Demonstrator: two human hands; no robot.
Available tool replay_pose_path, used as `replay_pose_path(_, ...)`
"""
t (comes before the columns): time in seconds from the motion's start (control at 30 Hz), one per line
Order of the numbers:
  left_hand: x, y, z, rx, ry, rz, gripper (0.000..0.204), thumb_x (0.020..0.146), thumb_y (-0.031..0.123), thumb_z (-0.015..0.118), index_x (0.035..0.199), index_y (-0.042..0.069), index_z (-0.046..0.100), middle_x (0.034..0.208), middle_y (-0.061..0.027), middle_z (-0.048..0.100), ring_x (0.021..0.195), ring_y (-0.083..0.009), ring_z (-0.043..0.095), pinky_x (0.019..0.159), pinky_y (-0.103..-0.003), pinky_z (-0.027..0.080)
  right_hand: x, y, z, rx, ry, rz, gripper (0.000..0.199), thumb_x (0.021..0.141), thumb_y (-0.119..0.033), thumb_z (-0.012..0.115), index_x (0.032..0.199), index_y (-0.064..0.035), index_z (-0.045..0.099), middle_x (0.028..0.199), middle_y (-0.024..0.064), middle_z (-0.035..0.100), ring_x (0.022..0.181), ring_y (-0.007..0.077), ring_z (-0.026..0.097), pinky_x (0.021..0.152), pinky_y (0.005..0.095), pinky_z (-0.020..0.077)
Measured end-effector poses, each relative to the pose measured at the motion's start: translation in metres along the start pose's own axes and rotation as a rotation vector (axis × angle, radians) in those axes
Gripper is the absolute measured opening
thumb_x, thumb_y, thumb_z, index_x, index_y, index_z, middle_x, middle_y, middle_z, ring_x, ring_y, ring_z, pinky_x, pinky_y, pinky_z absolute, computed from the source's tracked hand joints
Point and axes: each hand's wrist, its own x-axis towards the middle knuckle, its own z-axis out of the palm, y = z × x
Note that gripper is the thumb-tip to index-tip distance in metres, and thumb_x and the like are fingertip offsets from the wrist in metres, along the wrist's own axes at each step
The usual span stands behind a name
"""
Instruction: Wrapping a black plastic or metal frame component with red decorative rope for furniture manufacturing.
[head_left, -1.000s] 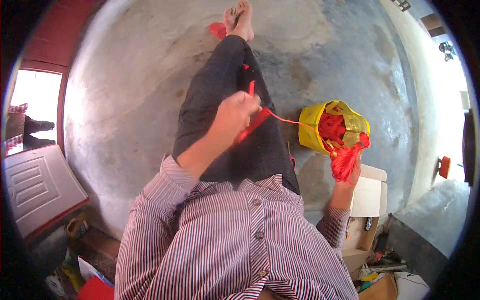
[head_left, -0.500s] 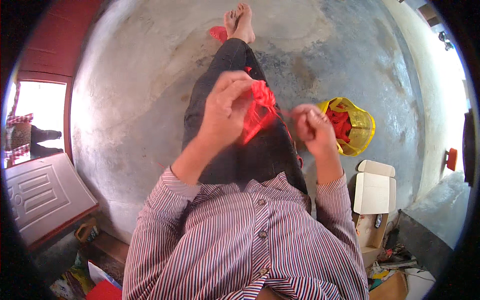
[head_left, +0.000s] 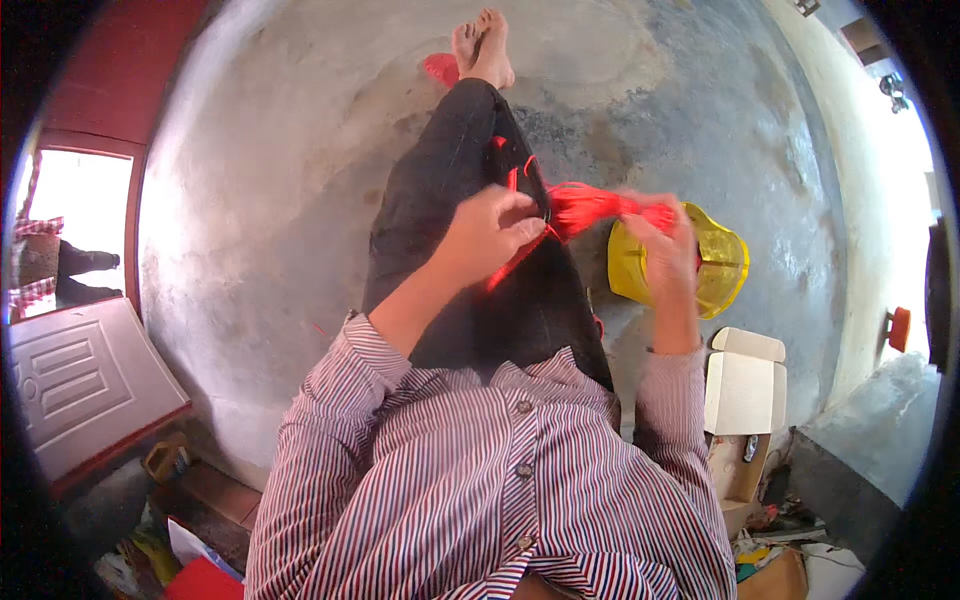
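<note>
My right hand (head_left: 665, 245) is closed round a bundle of red threads (head_left: 590, 208), somewhat blurred, whose loose strands fan out toward my left. Over my thigh, my left hand (head_left: 488, 238) pinches what looks like a thin red thread (head_left: 551, 232) at its fingertips. More red strands (head_left: 507, 268) lie on my dark trousers (head_left: 430, 250), partly behind that hand. The yellow bucket (head_left: 735, 285) stands just beyond my right hand, which hides much of its inside.
An opened cardboard box (head_left: 745, 395) lies on the floor at my right. Something red (head_left: 440, 69) rests beside my bare feet (head_left: 485, 50). A white panelled board (head_left: 95, 385) leans at the left, near a doorway (head_left: 85, 190). Clutter fills both lower corners.
My right hand has moved up and now grips the red bundle, which was in my left hand before. The left hand has dropped slightly and shifted right, its fingers pinched together.
</note>
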Motion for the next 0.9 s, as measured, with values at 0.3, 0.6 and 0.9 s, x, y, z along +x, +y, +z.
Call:
replay_pose_path(0.3, -0.015, -0.003, 0.009, -0.24, -0.314, -0.235, 0.017, 0.087, 0.014, 0.063, 0.094, -0.002, 0.063, 0.077, -0.0029, 0.063, 0.07, -0.0074, 0.057, 0.064, -0.023, 0.048, -0.068, -0.013, -0.138, 0.893, 0.294, -0.236, 0.025, 0.087, -0.02, 0.062, 0.105, -0.0045, 0.055, 0.094, 0.0059, 0.059, 0.088, 0.0187, 0.058, 0.081, 0.0375, 0.0505)
replay_pose_path(0.6, -0.016, -0.028, 0.023, 0.068, -0.185, 0.137, 0.02, 0.079, 0.009, 0.069, 0.095, -0.002, 0.063, 0.079, -0.0118, 0.064, 0.071, -0.0179, 0.061, 0.069, -0.03, 0.049, -0.051, 0.025, 0.031, 0.37, -0.07, 0.15, 0.031, 0.083, -0.011, 0.066, 0.113, -0.003, 0.06, 0.089, 0.0036, 0.061, 0.082, 0.0138, 0.059, 0.073, 0.0287, 0.0498)
replay_pose_path(0.9, -0.012, -0.033, 0.033, -0.12, -0.124, -0.142, 0.022, 0.08, 0.011, 0.069, 0.096, -0.003, 0.064, 0.088, -0.0132, 0.067, 0.08, -0.0135, 0.062, 0.073, -0.029, 0.049, -0.074, -0.008, 0.04, 0.061, -0.369, 0.17, 0.018, 0.084, -0.013, 0.067, 0.099, -0.0062, 0.06, 0.079, -0.0073, 0.054, 0.067, 0.0023, 0.047, 0.06, 0.0204, 0.0413)
